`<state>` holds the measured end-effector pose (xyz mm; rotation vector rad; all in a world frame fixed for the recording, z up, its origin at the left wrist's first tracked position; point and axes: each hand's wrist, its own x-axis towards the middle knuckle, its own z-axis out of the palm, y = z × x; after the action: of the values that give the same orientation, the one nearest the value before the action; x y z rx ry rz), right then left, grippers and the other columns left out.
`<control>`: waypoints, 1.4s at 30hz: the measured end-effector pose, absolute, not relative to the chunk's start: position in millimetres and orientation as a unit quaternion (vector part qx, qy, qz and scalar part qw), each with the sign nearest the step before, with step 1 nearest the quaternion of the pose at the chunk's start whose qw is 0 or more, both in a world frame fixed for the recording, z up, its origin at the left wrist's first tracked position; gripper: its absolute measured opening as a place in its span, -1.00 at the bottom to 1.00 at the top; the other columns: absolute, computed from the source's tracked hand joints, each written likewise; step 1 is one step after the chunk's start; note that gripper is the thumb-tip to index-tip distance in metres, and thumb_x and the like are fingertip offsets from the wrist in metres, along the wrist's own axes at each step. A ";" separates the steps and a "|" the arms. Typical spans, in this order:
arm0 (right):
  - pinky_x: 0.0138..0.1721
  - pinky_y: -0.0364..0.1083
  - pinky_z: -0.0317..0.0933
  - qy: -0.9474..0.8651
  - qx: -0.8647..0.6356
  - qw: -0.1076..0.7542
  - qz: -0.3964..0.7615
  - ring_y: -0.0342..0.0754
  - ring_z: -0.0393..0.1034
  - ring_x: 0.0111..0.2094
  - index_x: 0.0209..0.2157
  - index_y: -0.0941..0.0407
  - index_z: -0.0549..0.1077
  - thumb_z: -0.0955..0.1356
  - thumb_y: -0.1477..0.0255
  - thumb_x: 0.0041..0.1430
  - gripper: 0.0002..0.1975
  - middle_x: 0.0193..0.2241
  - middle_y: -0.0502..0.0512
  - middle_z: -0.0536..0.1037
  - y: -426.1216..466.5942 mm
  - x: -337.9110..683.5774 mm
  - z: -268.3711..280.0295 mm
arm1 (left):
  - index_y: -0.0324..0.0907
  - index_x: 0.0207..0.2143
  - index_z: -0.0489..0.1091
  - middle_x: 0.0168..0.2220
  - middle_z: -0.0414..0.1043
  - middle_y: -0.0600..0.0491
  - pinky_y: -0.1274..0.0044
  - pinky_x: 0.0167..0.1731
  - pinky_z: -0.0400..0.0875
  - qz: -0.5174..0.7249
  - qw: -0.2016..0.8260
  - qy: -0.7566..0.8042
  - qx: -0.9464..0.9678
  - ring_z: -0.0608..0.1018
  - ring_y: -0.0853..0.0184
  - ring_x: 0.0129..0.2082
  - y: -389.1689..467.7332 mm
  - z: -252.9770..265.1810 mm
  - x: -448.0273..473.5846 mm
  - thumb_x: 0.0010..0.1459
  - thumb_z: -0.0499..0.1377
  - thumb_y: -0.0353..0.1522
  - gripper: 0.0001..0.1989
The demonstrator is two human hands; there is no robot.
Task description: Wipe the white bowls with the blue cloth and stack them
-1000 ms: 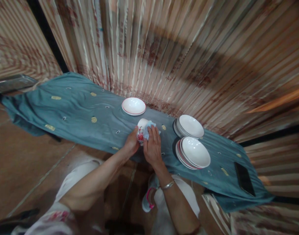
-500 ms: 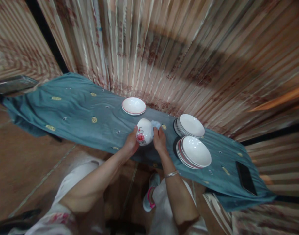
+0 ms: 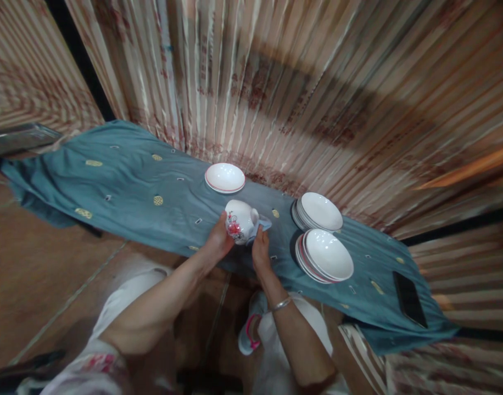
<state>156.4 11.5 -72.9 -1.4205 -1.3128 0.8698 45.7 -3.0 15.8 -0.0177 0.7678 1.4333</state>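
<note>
Floral bowl [image 3: 236, 224]: held near the middle of the table's [image 3: 132, 181] front edge, foot facing right. Left hand [image 3: 218, 237]: curled around the bowl's left side, fingertips hidden. Right hand [image 3: 260, 249]: fingers closed on blue cloth [image 3: 264, 223], beside the foot.

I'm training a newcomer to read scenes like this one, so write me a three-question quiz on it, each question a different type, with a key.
1. True or false: the black phone lies on the teal-covered table, toward its right end.
2. Fill in: the left hand holds a flower-printed bowl, while the right hand holds a ____.
3. Multiple choice: how many stacks of white dishes stand to the right of the held bowl? A) one B) two C) four

Key: 1. True. 2. Light blue cloth. 3. B.
</note>
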 end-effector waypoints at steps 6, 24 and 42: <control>0.39 0.20 -0.19 -0.599 -0.572 0.464 0.313 0.08 -0.14 0.42 0.34 0.30 0.06 0.09 0.07 0.35 -0.27 0.36 0.43 0.10 -15.1 142.3 -78.7 | -0.32 0.11 0.39 -0.15 0.62 -0.13 0.40 0.00 0.48 0.647 0.691 0.322 -0.017 0.64 0.22 -0.12 2.5 9.3 41.7 0.42 -0.16 -0.27 -0.54; 0.36 0.35 -0.16 -0.753 -0.515 0.357 0.201 0.20 -0.40 0.46 0.42 0.27 -0.16 0.08 0.21 0.41 -0.31 0.44 0.43 -0.25 -60.0 141.8 -68.8 | -0.34 0.11 0.40 -0.23 0.64 -0.10 0.38 0.01 0.49 0.622 0.698 0.354 -0.037 0.66 0.20 -0.19 2.2 11.0 39.8 0.42 -0.17 -0.21 -0.48; 0.36 0.23 -0.13 -0.865 -0.436 0.248 0.003 0.15 -0.09 0.41 0.29 0.17 0.29 0.19 0.52 0.33 -0.49 0.34 0.24 0.23 -17.3 136.3 -12.9 | -0.23 -0.29 0.51 -0.45 0.59 0.05 0.51 0.01 0.46 0.663 0.643 0.382 -0.037 0.65 0.29 -0.20 -1.5 6.6 42.5 0.39 -0.02 -0.34 -0.67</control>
<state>136.3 -17.3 -12.9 -1.1894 -2.3566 0.0087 42.5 -1.5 6.6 -0.0841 0.8701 1.5114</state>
